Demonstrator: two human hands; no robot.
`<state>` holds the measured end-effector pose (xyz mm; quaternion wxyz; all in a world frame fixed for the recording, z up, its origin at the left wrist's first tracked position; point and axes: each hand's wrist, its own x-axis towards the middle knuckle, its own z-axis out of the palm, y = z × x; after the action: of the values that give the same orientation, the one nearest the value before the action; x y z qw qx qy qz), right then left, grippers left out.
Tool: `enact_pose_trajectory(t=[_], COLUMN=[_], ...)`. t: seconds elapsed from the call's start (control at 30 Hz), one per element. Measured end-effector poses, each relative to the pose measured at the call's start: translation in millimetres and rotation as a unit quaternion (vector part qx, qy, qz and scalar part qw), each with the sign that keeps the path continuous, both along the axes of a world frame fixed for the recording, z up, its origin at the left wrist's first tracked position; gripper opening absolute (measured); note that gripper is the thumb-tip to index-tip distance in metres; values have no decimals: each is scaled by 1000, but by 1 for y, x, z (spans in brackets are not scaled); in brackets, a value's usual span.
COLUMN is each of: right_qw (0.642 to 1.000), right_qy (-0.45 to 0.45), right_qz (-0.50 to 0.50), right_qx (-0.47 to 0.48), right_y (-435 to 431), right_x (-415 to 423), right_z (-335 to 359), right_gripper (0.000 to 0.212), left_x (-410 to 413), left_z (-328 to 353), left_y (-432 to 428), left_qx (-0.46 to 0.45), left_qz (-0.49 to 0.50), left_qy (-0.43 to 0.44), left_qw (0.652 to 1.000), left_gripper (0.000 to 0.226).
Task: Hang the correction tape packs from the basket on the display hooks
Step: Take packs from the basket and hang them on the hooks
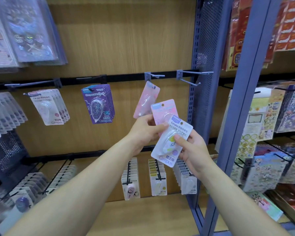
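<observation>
- Right hand: thumb pressed on the blister, fingers curled behind. It grips the white pack, which is tilted and nearest the onlooker.
- Left hand: fingers closed on the lower part of the pink pack, just behind the white one, punched hole uppermost and free.
- Hung pink pack: on the short hook, askew, just beside the left hand.
- Empty hook: further right, bare.
- Handling note: the pink pack probably goes next — lift it clear of the white one, square its hole to the hook tip, then slide it back.
- Basket: not in view.
</observation>
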<state>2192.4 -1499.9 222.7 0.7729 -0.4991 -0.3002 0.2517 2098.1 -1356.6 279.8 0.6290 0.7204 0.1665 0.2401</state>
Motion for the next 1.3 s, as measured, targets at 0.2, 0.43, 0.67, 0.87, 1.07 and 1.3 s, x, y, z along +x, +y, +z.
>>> enact_pose_trajectory(t=[0.2, 0.43, 0.67, 0.87, 1.07, 1.3], right_qw=[997, 996, 994, 992, 993, 992], right_qy=[11, -14, -53, -80, -68, -66], right_qz=[-73, -79, -74, -70, -71, -73], right_qx=[-10, -37, -64, -66, -67, -74], right_y=[-6, -8, -5, -7, -10, -10], right_x=[15, 18, 14, 13, 15, 15], right_z=[0, 4, 5, 7, 6, 2], right_gripper=[26, 24, 23, 25, 25, 25], left_x=[-4, 3, 7, 5, 9, 8], left_z=[21, 40, 37, 31, 38, 33], left_y=[16, 32, 29, 28, 27, 25], left_qx=[57, 100, 60, 55, 60, 59], left_qz=[96, 110, 87, 86, 95, 108], left_qy=[-79, -56, -51, -44, -63, -67], left_qw=[991, 987, 993, 994, 992, 990], left_gripper=[17, 21, 21, 25, 20, 22])
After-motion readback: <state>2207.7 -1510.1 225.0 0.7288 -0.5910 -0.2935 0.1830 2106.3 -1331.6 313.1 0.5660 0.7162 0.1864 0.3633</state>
